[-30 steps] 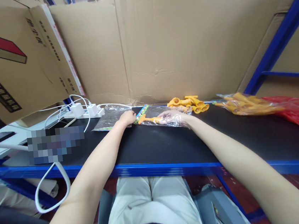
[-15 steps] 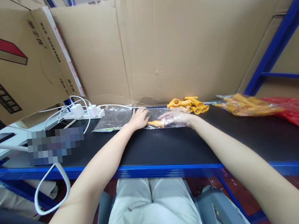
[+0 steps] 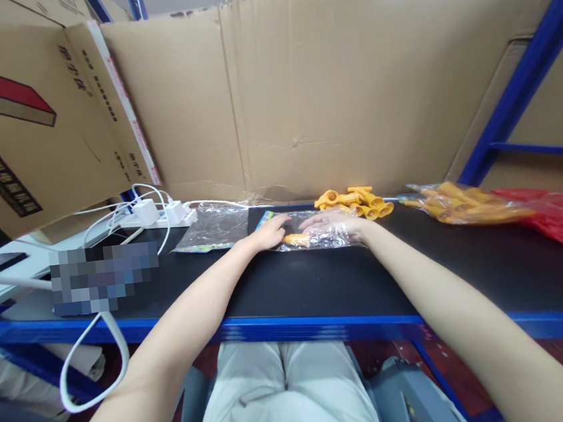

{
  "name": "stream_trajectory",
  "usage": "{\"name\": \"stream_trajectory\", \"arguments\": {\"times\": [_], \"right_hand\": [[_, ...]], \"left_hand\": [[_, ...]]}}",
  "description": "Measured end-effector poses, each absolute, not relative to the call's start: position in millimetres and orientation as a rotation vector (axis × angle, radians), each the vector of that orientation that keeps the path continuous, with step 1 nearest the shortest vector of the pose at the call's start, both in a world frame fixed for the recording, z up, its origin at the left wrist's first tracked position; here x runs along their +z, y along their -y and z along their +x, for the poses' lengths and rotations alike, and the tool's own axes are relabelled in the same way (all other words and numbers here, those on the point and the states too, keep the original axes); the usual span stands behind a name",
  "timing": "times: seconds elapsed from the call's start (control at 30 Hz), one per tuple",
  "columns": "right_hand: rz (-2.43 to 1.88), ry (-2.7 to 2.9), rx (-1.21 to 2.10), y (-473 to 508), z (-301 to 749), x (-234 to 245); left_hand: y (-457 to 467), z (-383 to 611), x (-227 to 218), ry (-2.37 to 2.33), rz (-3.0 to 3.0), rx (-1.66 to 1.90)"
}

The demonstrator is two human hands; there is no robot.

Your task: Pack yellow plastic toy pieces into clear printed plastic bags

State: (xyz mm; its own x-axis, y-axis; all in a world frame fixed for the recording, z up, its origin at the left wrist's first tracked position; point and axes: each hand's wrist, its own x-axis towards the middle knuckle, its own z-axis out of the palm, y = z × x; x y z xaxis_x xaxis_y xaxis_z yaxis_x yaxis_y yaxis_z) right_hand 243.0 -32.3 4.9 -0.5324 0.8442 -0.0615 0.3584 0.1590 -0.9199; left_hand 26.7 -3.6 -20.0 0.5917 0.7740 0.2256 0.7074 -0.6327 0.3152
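Left hand point(image 3: 270, 232) is flat, fingers together, pressing on the left end of the clear plastic bag point(image 3: 329, 239). Orange plastic toy point(image 3: 297, 239) is inside the bag, between the two sets of fingertips. Right hand point(image 3: 331, 221) is flat, fingers slightly apart, apparently under the bag film. Multicoloured header card point(image 3: 264, 218) just beyond left fingers, print unreadable. Loose yellow plastic toys point(image 3: 360, 197) beyond right fingers. Brown cardboard box point(image 3: 26, 130) far left: black Chinese print, illegible.

Open tabletop point(image 3: 319, 281) before the bag point(image 3: 349, 234); cardboard wall point(image 3: 340, 97) blocks behind.
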Motion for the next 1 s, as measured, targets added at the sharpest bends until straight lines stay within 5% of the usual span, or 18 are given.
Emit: {"name": "stream_trajectory", "arguments": {"times": [0.2,0.43,1.0], "right_hand": [[-1.354,1.747,0.938,21,264,18],[-1.655,1.599,-0.021,-2,300,6],[-1.818,2.105,-0.113,2,274,-11]], "left_hand": [[12,34,-17,-1.335,2.575,0.26],[17,31,-7,-1.588,2.554,-0.052],[12,26,-8,-1.54,2.554,0.126]]}}
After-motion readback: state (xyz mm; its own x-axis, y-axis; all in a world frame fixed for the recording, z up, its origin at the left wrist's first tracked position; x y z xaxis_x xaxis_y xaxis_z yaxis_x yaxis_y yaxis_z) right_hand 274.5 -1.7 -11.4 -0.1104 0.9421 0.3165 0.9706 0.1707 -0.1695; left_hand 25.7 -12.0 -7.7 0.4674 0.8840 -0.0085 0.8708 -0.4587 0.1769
